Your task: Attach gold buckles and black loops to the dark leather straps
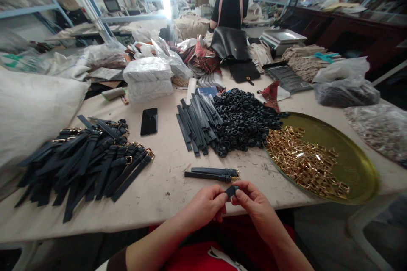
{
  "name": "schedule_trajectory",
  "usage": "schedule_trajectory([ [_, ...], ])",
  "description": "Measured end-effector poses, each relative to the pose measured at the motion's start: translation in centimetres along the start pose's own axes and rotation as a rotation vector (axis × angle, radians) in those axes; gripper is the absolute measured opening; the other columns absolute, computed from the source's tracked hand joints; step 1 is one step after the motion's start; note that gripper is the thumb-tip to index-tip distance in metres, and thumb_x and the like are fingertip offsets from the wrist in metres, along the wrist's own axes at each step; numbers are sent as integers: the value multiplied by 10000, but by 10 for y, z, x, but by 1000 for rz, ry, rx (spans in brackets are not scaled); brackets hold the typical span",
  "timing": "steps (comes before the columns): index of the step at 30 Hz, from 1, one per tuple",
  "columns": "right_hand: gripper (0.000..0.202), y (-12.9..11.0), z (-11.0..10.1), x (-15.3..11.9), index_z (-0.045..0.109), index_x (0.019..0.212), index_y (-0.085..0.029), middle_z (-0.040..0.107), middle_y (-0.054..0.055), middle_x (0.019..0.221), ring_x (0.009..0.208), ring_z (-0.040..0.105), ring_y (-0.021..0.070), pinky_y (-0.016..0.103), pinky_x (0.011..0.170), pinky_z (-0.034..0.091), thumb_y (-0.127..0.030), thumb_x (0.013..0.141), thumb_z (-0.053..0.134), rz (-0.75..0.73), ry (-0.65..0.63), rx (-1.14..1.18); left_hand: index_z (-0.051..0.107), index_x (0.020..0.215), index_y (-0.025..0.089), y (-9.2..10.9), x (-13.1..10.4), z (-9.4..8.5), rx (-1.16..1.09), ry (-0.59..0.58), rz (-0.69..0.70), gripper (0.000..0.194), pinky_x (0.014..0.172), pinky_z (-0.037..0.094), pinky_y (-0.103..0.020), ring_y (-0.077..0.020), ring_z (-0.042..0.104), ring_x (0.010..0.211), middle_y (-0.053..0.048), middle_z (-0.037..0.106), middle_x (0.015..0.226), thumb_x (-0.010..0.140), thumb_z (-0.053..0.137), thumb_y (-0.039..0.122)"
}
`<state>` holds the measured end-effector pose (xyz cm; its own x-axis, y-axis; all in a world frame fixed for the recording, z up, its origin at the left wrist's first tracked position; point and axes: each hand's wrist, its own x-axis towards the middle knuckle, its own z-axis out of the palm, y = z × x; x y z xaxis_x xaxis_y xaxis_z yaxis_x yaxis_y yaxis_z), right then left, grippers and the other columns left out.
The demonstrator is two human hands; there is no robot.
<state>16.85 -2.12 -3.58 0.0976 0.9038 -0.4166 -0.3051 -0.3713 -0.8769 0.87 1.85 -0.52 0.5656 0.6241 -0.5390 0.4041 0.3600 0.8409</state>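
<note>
My left hand [208, 204] and my right hand [252, 198] meet at the table's front edge, fingers closed. Between them they pinch a dark strap [231, 191]; only a short piece shows, the rest being hidden by my fingers. Just beyond lie a few finished buckle straps [211, 174] with gold buckles at their right ends. Farther back is a stack of plain dark straps [200, 123], touching a heap of small black loops [243, 120]. Gold buckles [302, 161] are piled in a round brass-coloured tray [356, 159] on the right.
A large pile of buckled straps [85, 161] covers the table's left side, near a white sack [28, 114]. A black phone [149, 121] lies between piles. Plastic-wrapped packs [148, 78] and a black leather bag [230, 44] stand behind. A person [230, 10] faces away.
</note>
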Motion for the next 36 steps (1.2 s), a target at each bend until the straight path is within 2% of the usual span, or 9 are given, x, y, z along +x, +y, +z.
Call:
schedule_trajectory([
  [4, 300, 1, 9, -6, 592, 864, -183, 605, -10, 679, 604, 553, 131, 281, 631, 445, -402, 668, 654, -12, -17, -81, 566, 683, 167, 7, -2, -4, 454, 117, 128, 305, 459, 258, -202, -95, 421, 489, 22, 506, 555, 814, 356, 345],
  [7, 283, 2, 10, -9, 604, 835, -178, 588, -15, 641, 588, 529, 130, 265, 589, 420, -391, 658, 660, -36, -89, -179, 580, 672, 179, 11, -6, -6, 602, 114, 172, 294, 483, 258, -206, -106, 429, 533, 16, 525, 583, 810, 359, 315],
  [13, 270, -13, 0, -8, 586, 848, -173, 555, -34, 553, 565, 515, 126, 260, 601, 393, -389, 692, 632, -36, -74, -181, 513, 996, 187, 16, -18, -9, 250, -145, 50, 277, 483, 357, -184, -88, 474, 507, 30, 542, 677, 824, 319, 283],
  [17, 259, -8, 14, -9, 570, 819, -171, 553, -31, 627, 548, 504, 104, 249, 587, 395, -374, 679, 650, -54, -141, -17, 360, 1246, 219, 9, -14, -7, 174, -30, 182, 419, 559, 386, -213, -114, 464, 590, 9, 550, 722, 850, 322, 351],
  [20, 263, -1, 19, -3, 564, 866, -166, 573, -5, 678, 594, 532, 126, 257, 579, 419, -387, 727, 590, -102, -236, -113, 398, 1225, 195, 4, -4, -7, 140, 69, 279, 448, 628, 386, -227, -128, 462, 652, -17, 563, 798, 837, 353, 414],
  [22, 283, -10, 3, 8, 561, 935, -173, 611, 18, 759, 656, 560, 144, 251, 586, 433, -388, 753, 544, -203, -160, -469, 503, 1075, 169, 2, 2, -10, 132, 126, 261, 401, 581, 363, -215, -115, 426, 598, 3, 522, 709, 822, 361, 447],
  [24, 256, -30, -27, 25, 562, 951, -197, 632, 18, 805, 706, 580, 145, 240, 621, 438, -376, 786, 482, -296, 140, -1019, 542, 879, 158, 0, 6, -13, 128, 181, 233, 366, 510, 310, -199, -100, 366, 533, 38, 422, 585, 807, 362, 468],
  [28, 200, -75, -88, 64, 602, 840, -169, 616, 96, 909, 845, 572, 202, 294, 727, 397, -245, 798, 422, -264, 403, -1294, 488, 742, 173, -4, 10, -7, 84, 202, 196, 327, 437, 215, -193, -87, 274, 460, 79, 266, 494, 788, 359, 470],
  [36, 168, -89, -106, 100, 623, 666, -152, 657, 80, 756, 760, 607, 202, 295, 642, 400, -233, 762, 511, -58, 342, -1579, 470, 745, 181, -8, 9, 7, 139, 142, 176, 244, 436, 239, -186, -81, 297, 426, 89, 292, 454, 812, 339, 375],
])
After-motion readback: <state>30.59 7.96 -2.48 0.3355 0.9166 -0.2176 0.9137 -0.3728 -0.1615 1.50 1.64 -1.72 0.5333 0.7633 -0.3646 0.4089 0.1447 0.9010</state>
